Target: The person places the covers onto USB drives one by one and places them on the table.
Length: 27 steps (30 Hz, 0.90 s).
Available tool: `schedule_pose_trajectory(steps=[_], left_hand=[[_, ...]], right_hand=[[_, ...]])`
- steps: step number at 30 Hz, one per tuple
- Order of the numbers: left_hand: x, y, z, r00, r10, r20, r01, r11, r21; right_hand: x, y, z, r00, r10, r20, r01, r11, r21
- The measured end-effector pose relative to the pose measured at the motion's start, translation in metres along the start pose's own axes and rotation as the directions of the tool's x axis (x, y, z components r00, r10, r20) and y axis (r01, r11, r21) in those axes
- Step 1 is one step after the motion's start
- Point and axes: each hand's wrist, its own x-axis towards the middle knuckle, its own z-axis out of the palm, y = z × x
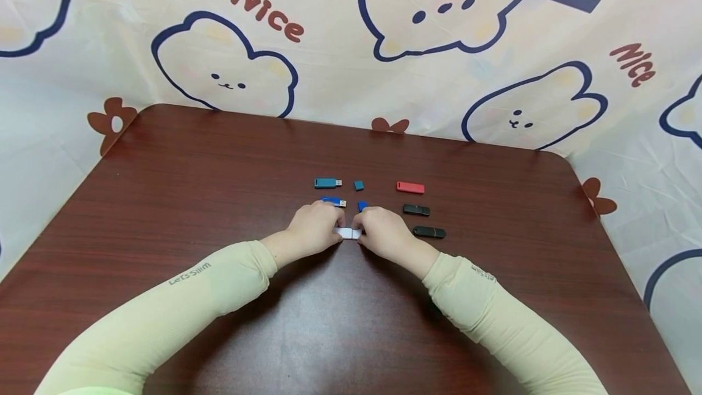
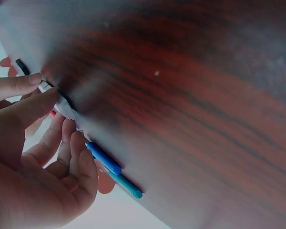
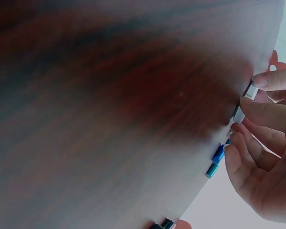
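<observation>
A white USB stick lies between my two hands, low over the table, with a thin line across it near its right end. My left hand pinches its left part between thumb and fingers. From the other side, my right hand pinches the right end. Fingertips cover both ends of the stick. Just beyond the left hand is a blue USB stick with its metal plug bare, partly hidden by that hand. A blue cap sits right behind the right fingers.
Farther back lie a teal USB stick with bare plug and its teal cap. To the right, a red USB stick and two black ones form a column. A printed cloth hangs behind the brown table.
</observation>
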Motion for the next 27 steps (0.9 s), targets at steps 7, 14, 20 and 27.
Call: schedule_pose_trajectory(steps=[7,14,20,27], left_hand=[[0.001,-0.005,0.007,0.999,0.038,-0.033,-0.038,0.999,0.007],[-0.001,-0.002,-0.002,1.000,0.010,0.007,-0.010,1.000,-0.012],[0.004,-0.012,-0.012,0.996,-0.004,-0.086,0.003,1.000,-0.021],[0.011,-0.020,-0.015,0.986,0.013,-0.164,0.004,0.995,0.100]], right_hand=[[0.000,-0.001,0.000,1.000,0.004,-0.001,-0.004,1.000,-0.008],[0.000,-0.002,-0.001,1.000,0.007,0.006,-0.007,1.000,0.006],[-0.002,-0.001,-0.005,1.000,0.008,-0.008,-0.008,1.000,0.007],[-0.005,-0.001,-0.012,0.999,0.034,0.000,-0.034,0.999,0.007]])
